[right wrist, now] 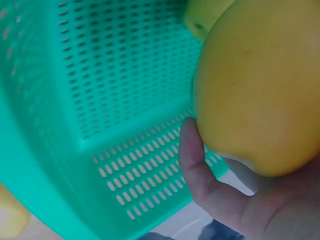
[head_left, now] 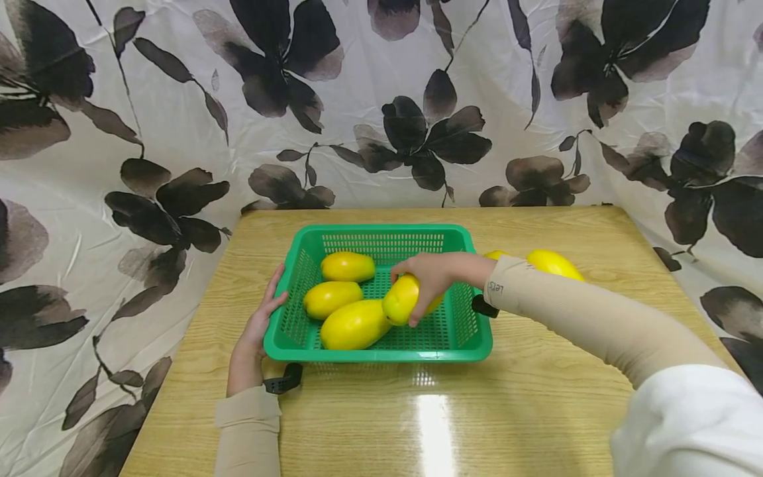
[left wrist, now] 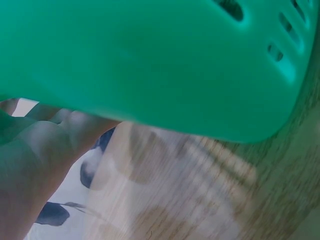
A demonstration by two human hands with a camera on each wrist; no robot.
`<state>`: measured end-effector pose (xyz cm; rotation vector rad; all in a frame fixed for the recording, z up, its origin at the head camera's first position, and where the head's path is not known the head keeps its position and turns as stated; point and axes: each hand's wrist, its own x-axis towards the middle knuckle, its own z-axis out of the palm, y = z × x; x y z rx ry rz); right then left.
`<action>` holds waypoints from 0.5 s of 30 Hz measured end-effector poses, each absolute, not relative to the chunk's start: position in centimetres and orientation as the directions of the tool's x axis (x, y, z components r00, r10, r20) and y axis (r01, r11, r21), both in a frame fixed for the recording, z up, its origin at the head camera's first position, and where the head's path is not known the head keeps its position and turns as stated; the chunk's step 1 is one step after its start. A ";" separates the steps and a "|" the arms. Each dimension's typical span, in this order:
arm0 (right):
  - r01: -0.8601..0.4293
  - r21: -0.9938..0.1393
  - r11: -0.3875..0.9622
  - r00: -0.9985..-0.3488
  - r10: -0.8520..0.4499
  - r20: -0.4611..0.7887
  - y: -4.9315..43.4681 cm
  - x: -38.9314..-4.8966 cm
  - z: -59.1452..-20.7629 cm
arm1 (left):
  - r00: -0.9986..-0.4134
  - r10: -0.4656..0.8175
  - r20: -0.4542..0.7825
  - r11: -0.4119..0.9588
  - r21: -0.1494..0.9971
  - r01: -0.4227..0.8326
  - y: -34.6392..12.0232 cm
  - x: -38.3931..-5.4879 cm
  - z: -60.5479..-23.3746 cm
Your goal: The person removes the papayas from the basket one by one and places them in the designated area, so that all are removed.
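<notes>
My right hand grips a yellow mango from above, fingers on its far side and thumb on its near side. The held mango is over the green basket, overlapping the end of a larger mango in the head view. Two more mangoes, a back one and a middle one, lie in the basket's left half. My left hand rests against the basket's left side, fingers extended along its outer wall; in the left wrist view that wall hides part of the hand.
On the wooden table, a yellow mango lies right of the basket, beyond my right forearm. Another yellow fruit shows partly behind that wrist. A floral cloth hangs behind the table and along its sides.
</notes>
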<state>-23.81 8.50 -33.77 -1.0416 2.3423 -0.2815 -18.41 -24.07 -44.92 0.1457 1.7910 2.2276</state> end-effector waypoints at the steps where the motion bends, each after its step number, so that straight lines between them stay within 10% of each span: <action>1: -0.619 -0.412 0.669 -0.548 -0.743 -0.384 8.6 -23.8 -33.5 | -0.957 0.276 -0.093 -0.197 0.969 -0.151 -24.1 -18.4 -44.9; 15: -0.644 -0.588 0.490 -0.536 -0.837 -0.110 10.1 -22.8 -31.9 | -0.956 0.280 -0.090 -0.202 0.968 -0.151 -24.1 -18.3 -44.8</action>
